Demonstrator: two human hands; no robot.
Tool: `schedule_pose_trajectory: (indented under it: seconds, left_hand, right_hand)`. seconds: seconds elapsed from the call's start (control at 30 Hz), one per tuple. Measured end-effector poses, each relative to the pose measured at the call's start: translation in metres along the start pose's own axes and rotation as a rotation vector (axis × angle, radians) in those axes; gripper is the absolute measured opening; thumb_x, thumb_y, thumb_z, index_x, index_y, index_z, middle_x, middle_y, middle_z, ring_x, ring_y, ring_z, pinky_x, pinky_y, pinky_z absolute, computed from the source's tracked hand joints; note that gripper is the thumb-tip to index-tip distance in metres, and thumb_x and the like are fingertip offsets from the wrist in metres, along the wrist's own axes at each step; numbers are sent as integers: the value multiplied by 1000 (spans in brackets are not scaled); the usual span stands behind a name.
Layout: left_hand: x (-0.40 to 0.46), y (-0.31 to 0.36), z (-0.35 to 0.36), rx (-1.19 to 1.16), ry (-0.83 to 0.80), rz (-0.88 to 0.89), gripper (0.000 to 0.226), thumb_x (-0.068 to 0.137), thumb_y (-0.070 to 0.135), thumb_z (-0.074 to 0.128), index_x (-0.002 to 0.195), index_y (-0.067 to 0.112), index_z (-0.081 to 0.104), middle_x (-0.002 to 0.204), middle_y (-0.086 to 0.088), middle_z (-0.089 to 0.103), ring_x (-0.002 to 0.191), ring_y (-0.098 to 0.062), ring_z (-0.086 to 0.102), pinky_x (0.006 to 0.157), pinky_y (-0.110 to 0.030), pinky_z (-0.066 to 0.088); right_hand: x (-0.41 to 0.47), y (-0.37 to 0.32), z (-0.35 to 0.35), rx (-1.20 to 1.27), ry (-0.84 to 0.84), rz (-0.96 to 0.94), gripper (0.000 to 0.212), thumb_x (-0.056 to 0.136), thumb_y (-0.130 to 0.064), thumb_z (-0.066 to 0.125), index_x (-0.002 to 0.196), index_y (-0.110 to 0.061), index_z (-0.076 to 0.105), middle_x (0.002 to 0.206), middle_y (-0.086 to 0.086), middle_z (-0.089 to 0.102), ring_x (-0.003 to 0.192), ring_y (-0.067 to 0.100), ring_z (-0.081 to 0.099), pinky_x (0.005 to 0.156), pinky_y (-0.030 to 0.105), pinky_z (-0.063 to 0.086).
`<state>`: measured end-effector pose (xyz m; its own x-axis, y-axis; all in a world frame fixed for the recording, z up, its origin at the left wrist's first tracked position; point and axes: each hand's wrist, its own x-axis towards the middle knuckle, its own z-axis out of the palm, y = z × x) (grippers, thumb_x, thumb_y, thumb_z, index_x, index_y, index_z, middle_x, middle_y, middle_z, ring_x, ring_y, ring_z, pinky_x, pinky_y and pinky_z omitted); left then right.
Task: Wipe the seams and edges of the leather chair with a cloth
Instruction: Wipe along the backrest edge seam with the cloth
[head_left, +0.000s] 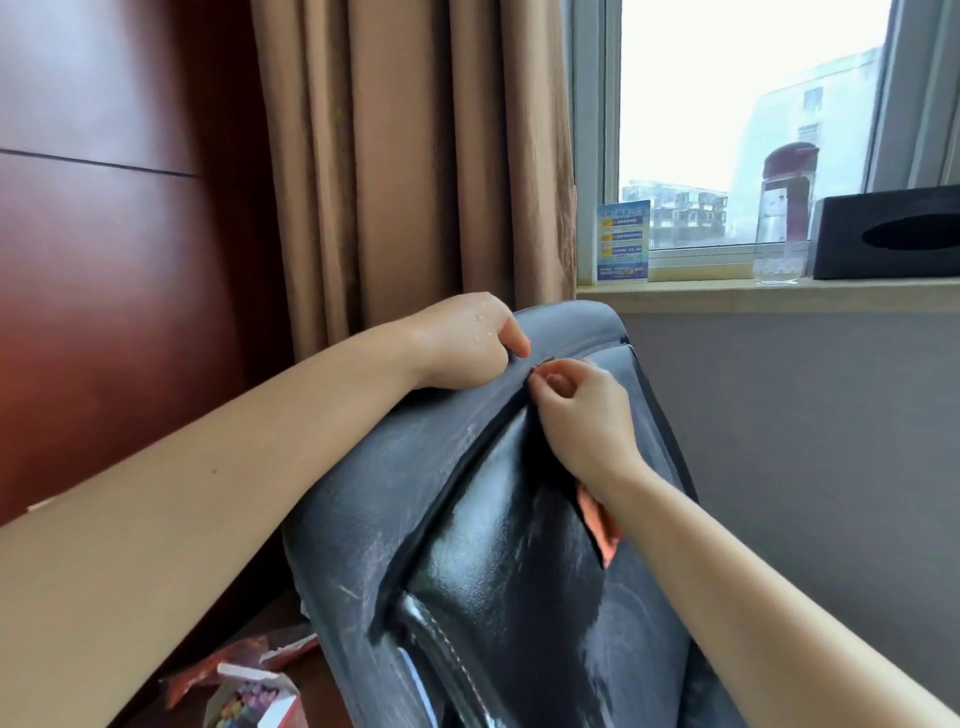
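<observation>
A black leather chair (509, 561) fills the lower middle of the head view, its backrest top toward the window. My left hand (462, 343) rests on the upper left edge, fingers curled and pulling the leather beside a seam. My right hand (576, 410) is at that seam just below the top edge, fingers pinched together on a small dark red bit of cloth. An orange cloth (602, 525) shows under my right wrist against the backrest; most of it is hidden by the arm.
Brown curtains (410, 156) hang behind the chair. The windowsill (727, 296) carries a blue card (623, 241), a clear jar with a red lid (784, 213) and a black tissue box (888, 234). A box of coloured chalk (249, 696) lies at lower left.
</observation>
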<state>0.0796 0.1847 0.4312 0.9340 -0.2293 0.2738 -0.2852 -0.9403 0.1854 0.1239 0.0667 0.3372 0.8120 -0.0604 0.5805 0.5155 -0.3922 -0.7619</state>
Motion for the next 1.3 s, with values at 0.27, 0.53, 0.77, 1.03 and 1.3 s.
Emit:
schedule_pose_trajectory:
  seconds: [0.27,0.53,0.77,1.03,1.3]
  left_hand:
    - [-2,1,0,-20,-9,-20,49,86,-5,39,123,17,63,136,3,54,133,-8,40,107,-16,26]
    - [-18,9,-6,-27,-13,-51,50,85,-6,39,122,17,63,136,2,54,132,-11,42,105,-17,30]
    - [-41,14,-8,33,4,-92,47,84,-2,42,118,20,66,132,2,58,128,-12,46,109,-27,35]
    - [-57,34,-10,235,10,-86,38,83,2,41,112,11,65,120,-6,62,114,-25,54,97,-34,44]
    - [-34,31,-7,260,-64,-117,34,89,1,40,112,9,63,126,-8,60,117,-24,52,100,-35,42]
  right_hand:
    - [18,14,-1,125,-56,230,24,91,-30,43,77,-20,59,101,9,53,88,20,49,84,35,41]
    - [-28,17,-19,262,57,201,29,85,-22,63,112,-19,53,115,4,56,107,16,54,99,37,42]
    - [-54,-7,-41,353,-25,241,23,76,-24,75,94,-24,60,90,-6,67,88,14,64,88,39,51]
    - [-62,-28,-43,390,-70,124,20,74,-19,74,86,-20,59,84,-4,69,82,13,63,79,31,49]
    - [-56,-34,-42,120,-134,47,20,82,-34,64,79,-16,57,84,-3,65,85,17,59,77,32,45]
